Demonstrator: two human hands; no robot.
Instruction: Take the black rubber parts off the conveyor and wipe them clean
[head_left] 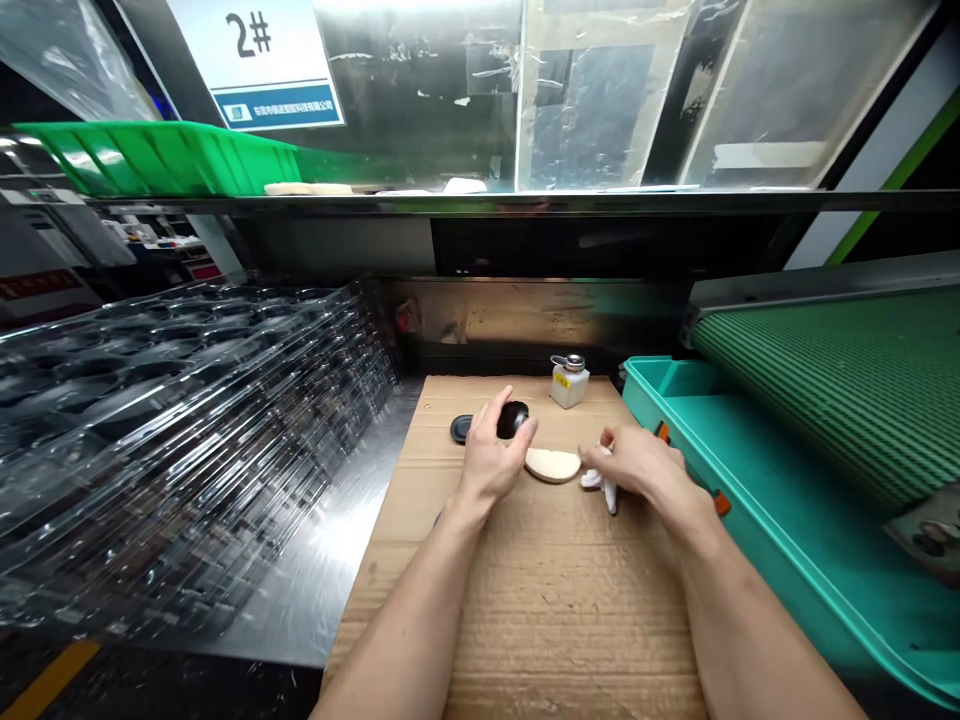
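Observation:
My left hand (pixel 495 447) is curved round a glossy black rounded piece (pixel 513 420), its thumb and fingers on either side of it. A flat dark oval piece (pixel 461 429) lies just left of those fingers. Between my hands, a cream half-round pad (pixel 553 465) rests on the cardboard sheet (pixel 570 600). My right hand (pixel 634 458) pinches a crumpled white cloth (pixel 600 482) at the pad's right. Behind them stands a small whitish bottle (pixel 569 381) with a metal top and a yellow label.
Stacked clear plastic trays (pixel 187 430) fill the left side. On the right are a teal bin (pixel 772 520) and a green ribbed conveyor belt (pixel 847 370). A metal shelf (pixel 525 204) crosses above, carrying a green basket (pixel 172 160).

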